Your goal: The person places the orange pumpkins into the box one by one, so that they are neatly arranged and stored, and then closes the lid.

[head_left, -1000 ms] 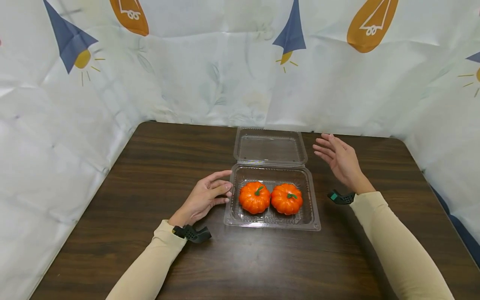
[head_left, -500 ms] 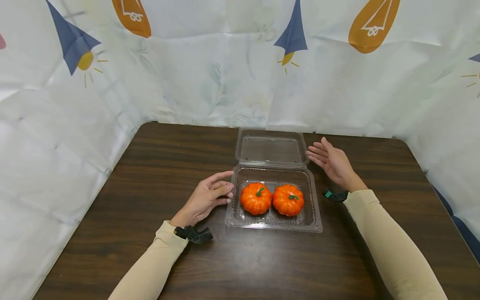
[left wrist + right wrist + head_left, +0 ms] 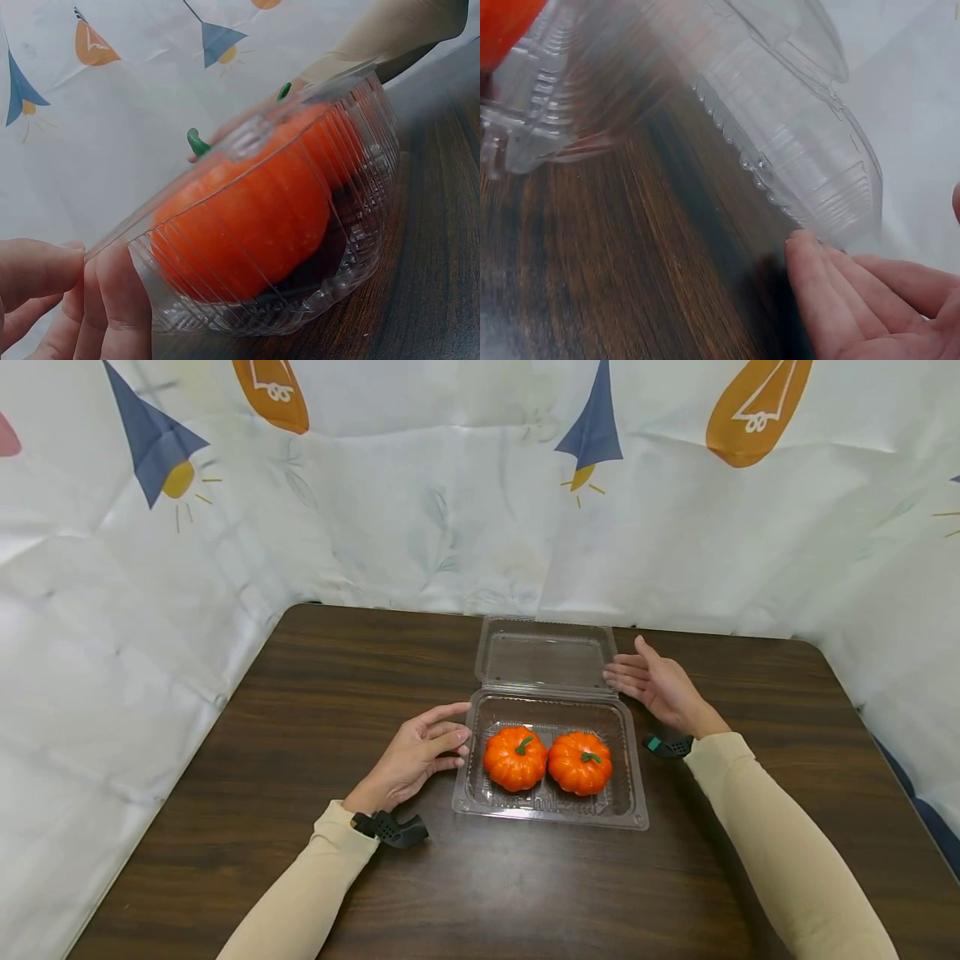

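A clear plastic clamshell container (image 3: 628,793) lies open on the dark wooden table (image 3: 315,693). Its lid (image 3: 543,658) lies flat behind the base. Two orange pumpkins, one (image 3: 513,758) left and one (image 3: 580,763) right, sit side by side in the base. My left hand (image 3: 420,752) rests on the table, its relaxed fingers touching the base's left wall; the left wrist view shows those fingers (image 3: 112,296) against the ribbed wall by a pumpkin (image 3: 247,217). My right hand (image 3: 652,681) is open, its fingertips (image 3: 821,281) touching the lid's (image 3: 795,150) right edge.
A white printed sheet (image 3: 450,510) with blue and orange shapes walls off the table's back and both sides. The table's left edge (image 3: 180,760) runs close to that sheet. Cream sleeves (image 3: 780,852) cover both forearms.
My right hand has come down and moved left, from hovering off the lid's right side to touching its edge. The left hand has stayed at the base.
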Demonstrator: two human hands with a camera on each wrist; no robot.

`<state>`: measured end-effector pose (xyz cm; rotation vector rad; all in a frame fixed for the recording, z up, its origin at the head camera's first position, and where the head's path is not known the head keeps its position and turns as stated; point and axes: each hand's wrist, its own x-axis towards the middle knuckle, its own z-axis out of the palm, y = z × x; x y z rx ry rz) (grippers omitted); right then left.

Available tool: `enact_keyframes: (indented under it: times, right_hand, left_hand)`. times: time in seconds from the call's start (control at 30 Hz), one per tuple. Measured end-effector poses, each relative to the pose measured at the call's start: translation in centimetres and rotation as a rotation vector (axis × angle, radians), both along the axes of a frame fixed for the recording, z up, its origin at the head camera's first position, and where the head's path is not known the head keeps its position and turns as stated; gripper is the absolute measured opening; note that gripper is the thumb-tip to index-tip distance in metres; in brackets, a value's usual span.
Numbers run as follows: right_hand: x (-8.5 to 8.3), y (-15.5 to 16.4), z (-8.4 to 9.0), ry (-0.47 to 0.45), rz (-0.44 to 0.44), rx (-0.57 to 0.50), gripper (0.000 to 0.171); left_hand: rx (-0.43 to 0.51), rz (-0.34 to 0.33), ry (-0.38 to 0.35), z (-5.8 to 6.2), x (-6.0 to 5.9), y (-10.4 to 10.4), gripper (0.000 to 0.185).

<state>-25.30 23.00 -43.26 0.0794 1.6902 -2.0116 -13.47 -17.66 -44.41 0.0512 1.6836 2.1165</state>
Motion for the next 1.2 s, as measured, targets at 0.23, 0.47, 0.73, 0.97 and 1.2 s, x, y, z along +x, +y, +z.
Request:
enact_keyframes:
  times: [0.23, 0.47, 0.73, 0.97, 1.2]
  right_hand:
    - [-0.6, -0.5, -0.3, -0.067, 0.008, -0.055, 0.081]
    - [-1.0, -0.6, -0.4, -0.099, 0.001, -0.079, 0.078]
    - [-1.2, -0.9, -0.4, -0.115, -0.005, -0.098, 0.075]
    - [-1.4, -0.7, -0.4, -0.106, -0.025, -0.129, 0.072]
    - [-1.2, -0.5, 0.0, -0.101, -0.014, -0.166, 0.074]
  left_hand:
    - [0.016, -0.005, 0.008, 0.0, 0.1, 0.0, 0.059]
    - [0.003, 0.011, 0.010, 0.0, 0.0, 0.1, 0.057]
    - [-0.001, 0.020, 0.004, 0.0, 0.1, 0.0, 0.056]
    - [0.002, 0.023, -0.006, 0.0, 0.0, 0.1, 0.056]
    - [-0.002, 0.021, -0.007, 0.0, 0.1, 0.1, 0.056]
